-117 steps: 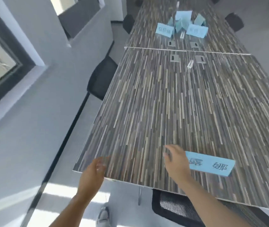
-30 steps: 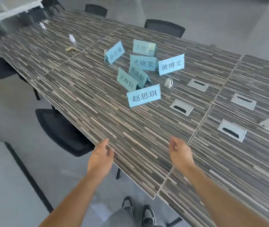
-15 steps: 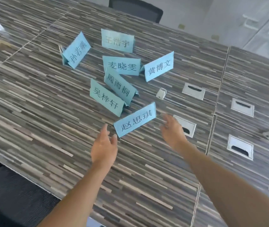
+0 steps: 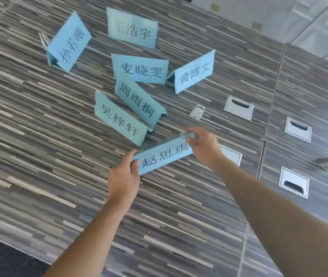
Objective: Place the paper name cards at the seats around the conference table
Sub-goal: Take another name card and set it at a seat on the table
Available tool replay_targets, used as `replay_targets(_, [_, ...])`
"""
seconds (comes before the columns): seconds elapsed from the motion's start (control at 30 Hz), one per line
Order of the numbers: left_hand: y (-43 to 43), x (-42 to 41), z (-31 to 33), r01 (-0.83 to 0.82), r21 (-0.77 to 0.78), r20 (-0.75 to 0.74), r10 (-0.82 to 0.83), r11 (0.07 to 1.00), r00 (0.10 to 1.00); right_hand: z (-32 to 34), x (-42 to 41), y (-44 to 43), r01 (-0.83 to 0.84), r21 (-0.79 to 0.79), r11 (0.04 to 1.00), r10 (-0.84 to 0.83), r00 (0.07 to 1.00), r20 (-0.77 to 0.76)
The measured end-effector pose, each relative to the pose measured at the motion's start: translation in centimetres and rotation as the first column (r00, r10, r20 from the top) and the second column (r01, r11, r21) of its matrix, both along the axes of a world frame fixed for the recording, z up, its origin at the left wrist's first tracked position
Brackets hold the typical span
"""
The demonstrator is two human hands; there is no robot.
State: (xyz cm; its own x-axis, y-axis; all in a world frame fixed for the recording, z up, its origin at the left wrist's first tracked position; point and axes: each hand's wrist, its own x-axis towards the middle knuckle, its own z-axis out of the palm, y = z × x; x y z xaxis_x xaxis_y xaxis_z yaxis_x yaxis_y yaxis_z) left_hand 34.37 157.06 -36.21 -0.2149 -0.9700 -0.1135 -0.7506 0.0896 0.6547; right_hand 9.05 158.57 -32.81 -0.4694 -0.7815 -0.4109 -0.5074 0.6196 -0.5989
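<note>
Hands, apart and empty 0.5 s ago, now grip nearest name card [image 4: 165, 154]: L hand [image 4: 123, 176] pinches left end, R hand [image 4: 203, 146] right end, card mid conference table [image 4: 39, 156] beside six other cards [image 4: 139, 69]; pickup likely begun, seat placement pending.

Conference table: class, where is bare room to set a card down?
Free: bare wood of the conference table left of the 吴梓轩 card, and the near stretch toward its edge. Crowded: the cluster of name cards in the middle; cable hatches on the right.
</note>
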Motion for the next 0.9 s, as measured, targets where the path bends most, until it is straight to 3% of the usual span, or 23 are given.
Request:
replay_targets(0.2, [2.2, 0.2, 1.7, 0.004, -0.018, 0.036, -0.004, 1.000, 0.999, 2.0, -0.5, 5.5, -0.024, -0.052, 0.998, 0.022, 0.998, -0.053])
replay_targets(0.33, [6.2, 0.2, 3.2, 0.037, -0.048, 0.045, -0.035, 0.998, 0.998, 2.7, -0.5, 10.4, 0.020, -0.110, 0.994, -0.020, 1.000, -0.002])
replay_targets(0.67, [25.7, 0.0, 7.0, 0.017, -0.089, 0.100, -0.008, 0.996, 0.995, 6.1, -1.6, 29.9, -0.047, -0.164, 0.985, 0.059, 0.996, 0.069])
replay_targets(0.9, [34.7, -0.5, 8.6, 0.023, -0.123, 0.112, -0.010, 0.992, 0.994, 7.8, -2.3, 39.1, -0.066, -0.202, 0.977, 0.077, 0.996, 0.050])
